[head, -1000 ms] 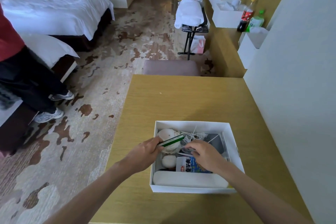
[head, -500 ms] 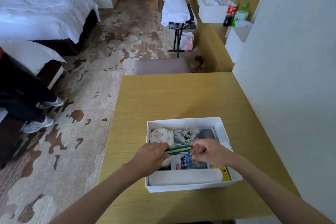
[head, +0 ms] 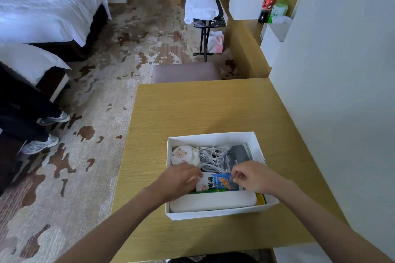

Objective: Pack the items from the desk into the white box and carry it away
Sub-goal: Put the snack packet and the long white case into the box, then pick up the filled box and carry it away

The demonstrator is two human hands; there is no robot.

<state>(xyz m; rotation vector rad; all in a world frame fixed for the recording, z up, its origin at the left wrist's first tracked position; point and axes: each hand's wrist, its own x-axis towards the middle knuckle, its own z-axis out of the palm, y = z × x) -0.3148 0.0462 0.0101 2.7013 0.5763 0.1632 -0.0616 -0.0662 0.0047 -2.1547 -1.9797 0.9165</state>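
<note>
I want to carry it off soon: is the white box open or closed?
Open. The white cardboard box has no lid on; a coiled white cable and a blue printed packet lie visible inside.

White box [head: 213,214] on wooden desk [head: 192,111]

White box [head: 213,215], open-topped, rectangular, on the wooden desk [head: 192,113] near its front edge. Contents: round plush with animal face [head: 181,154], far-left corner; coiled white cable [head: 211,158] beside it; dark grey device [head: 240,152], far right; blue-and-white packet [head: 218,182], centre; long white case [head: 213,202] flat against the near wall.
</note>
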